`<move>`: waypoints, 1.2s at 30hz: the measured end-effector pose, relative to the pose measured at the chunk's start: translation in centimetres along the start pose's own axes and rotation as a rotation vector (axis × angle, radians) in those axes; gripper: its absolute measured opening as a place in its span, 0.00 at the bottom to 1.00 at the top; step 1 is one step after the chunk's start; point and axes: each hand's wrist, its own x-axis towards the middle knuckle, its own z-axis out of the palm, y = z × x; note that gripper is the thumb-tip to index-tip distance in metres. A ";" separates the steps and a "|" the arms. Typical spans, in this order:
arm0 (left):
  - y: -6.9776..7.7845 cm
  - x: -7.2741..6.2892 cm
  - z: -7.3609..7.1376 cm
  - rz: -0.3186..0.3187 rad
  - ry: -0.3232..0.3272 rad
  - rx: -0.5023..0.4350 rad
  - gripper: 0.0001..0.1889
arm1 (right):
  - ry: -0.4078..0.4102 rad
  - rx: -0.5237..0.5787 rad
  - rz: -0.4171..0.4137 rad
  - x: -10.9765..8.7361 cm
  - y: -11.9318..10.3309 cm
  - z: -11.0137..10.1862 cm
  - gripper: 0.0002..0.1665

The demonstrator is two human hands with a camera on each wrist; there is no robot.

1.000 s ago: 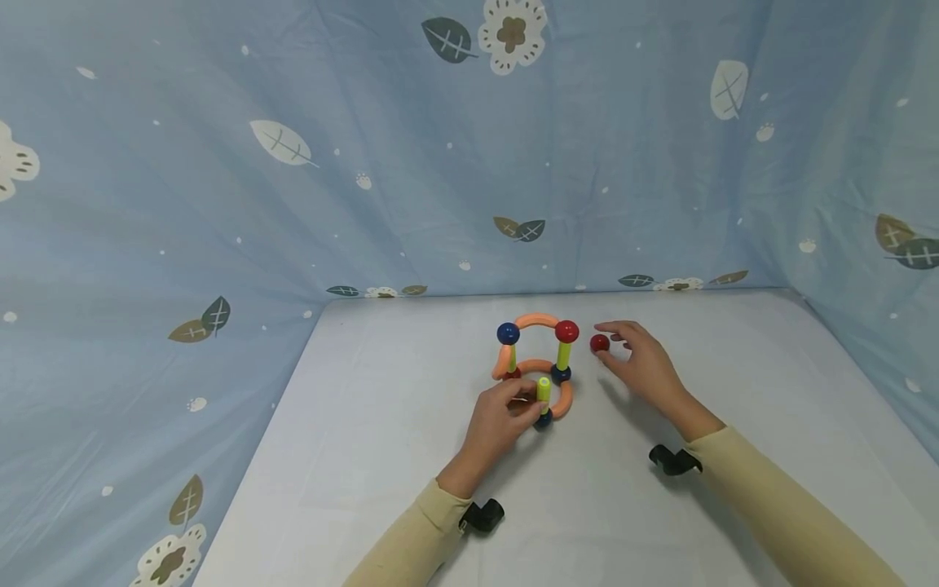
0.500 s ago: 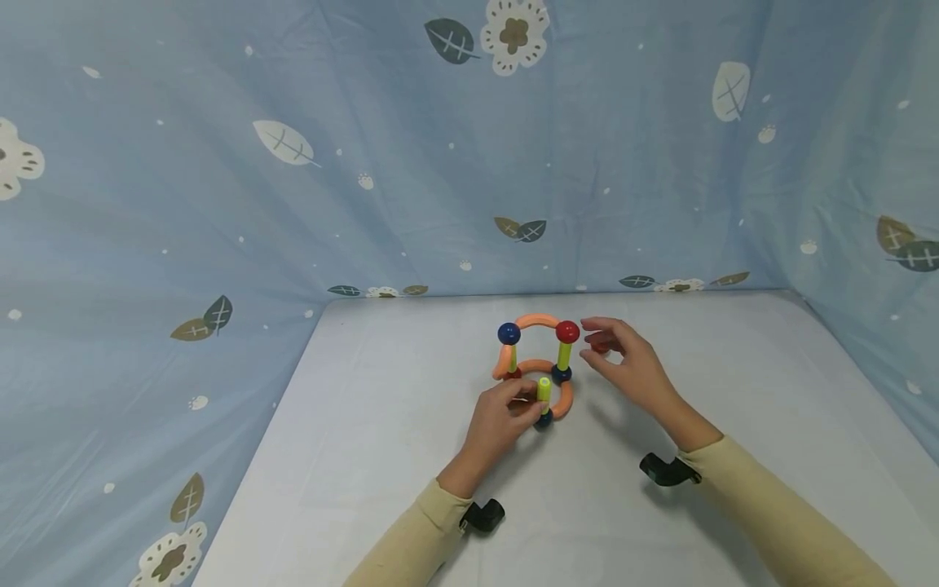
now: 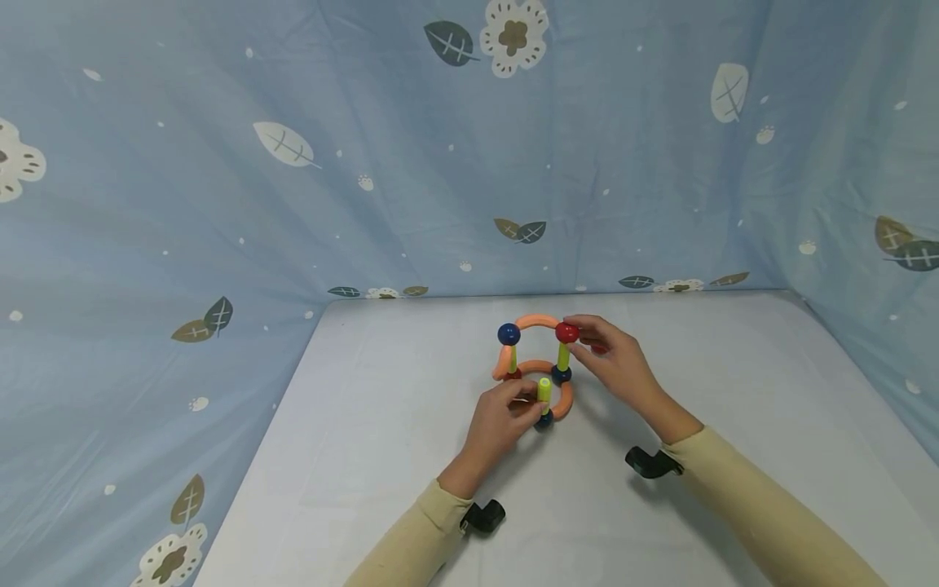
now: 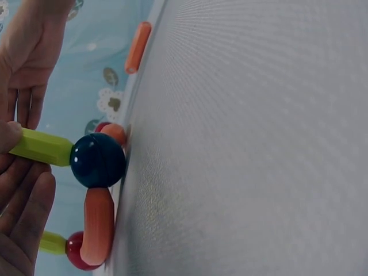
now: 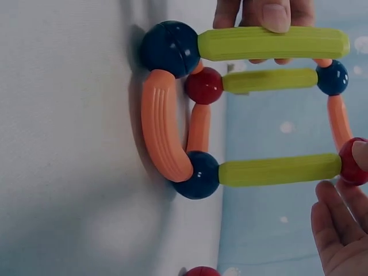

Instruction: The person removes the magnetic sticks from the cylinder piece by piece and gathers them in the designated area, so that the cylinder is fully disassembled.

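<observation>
A frame of magnetic balls and rods stands on the table, its orange curved rods (image 5: 164, 123) joining balls at the base. My left hand (image 3: 499, 420) pinches an upright yellow-green rod (image 5: 270, 43) that rises from the front navy ball (image 5: 171, 49). With thumb and fingers, my right hand (image 3: 616, 359) pinches the red ball (image 3: 567, 333) on top of the right-hand yellow-green rod (image 5: 279, 171). A blue ball (image 3: 509, 333) tops the back left rod, and an orange arc (image 3: 538, 320) links it to the red one.
A loose red ball (image 3: 599, 348) lies just behind my right hand's fingers, partly hidden. In the left wrist view an orange rod (image 4: 138, 47) lies apart near the far table edge. A patterned blue cloth (image 3: 411, 163) hangs behind the white table (image 3: 367, 456).
My right hand has left the loose red ball and moved left to the frame, where it now pinches the top red ball. The left hand stays on its rod.
</observation>
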 end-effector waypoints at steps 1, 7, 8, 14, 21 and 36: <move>0.0 0.0 0.0 0.002 0.000 -0.001 0.11 | -0.001 -0.001 0.003 0.1 0.0 0.0 0.26; 0.1 0.0 -0.1 0.005 -0.002 -0.005 0.10 | -0.008 -0.027 0.003 0.4 -0.4 0.0 0.25; 0.2 0.0 -0.1 0.006 -0.001 -0.006 0.10 | -0.008 -0.031 0.001 0.4 -0.4 0.0 0.25; 0.4 0.0 -0.2 0.009 0.002 -0.010 0.10 | -0.007 -0.050 -0.012 0.7 -0.4 0.0 0.25; 0.3 0.1 -0.1 -0.025 -0.001 -0.017 0.11 | -0.007 -0.070 -0.011 1.1 -0.3 0.1 0.25; 0.0 0.1 0.0 0.006 0.005 -0.004 0.11 | 0.012 -0.067 -0.001 1.0 -0.3 0.3 0.25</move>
